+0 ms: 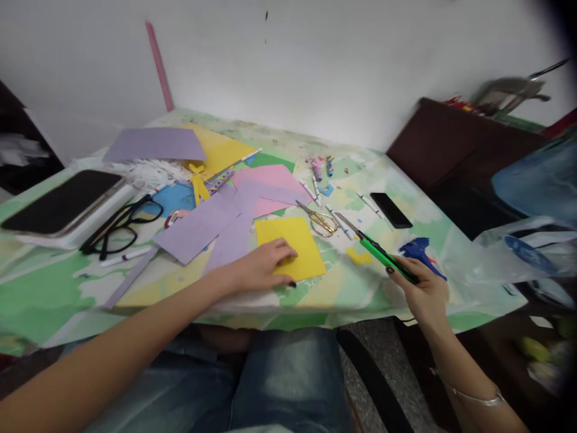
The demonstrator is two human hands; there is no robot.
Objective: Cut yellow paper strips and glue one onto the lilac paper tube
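Note:
My right hand [422, 290] grips a green box cutter [381, 254], its blade out and pointing up and left over the table. My left hand [264, 264] rests on a square yellow sheet [300, 243] near the table's front edge. Its fingers are slightly bent, with the thumb apart, and nothing is held between them. Just beyond the yellow sheet lie gold-handled scissors [322, 222]. Purple paper pieces [198, 227] overlap to the left of the sheet, and pink paper [270, 174] lies behind them.
Black-framed glasses [121, 231] and a tablet-like device on a white box [63, 201] stand at the left. On the right are a black phone [391, 209], a blue item [419, 249] and a plastic bag [518, 252]. Several markers [369, 204] lie mid-table. A white wall [293, 72] rises behind.

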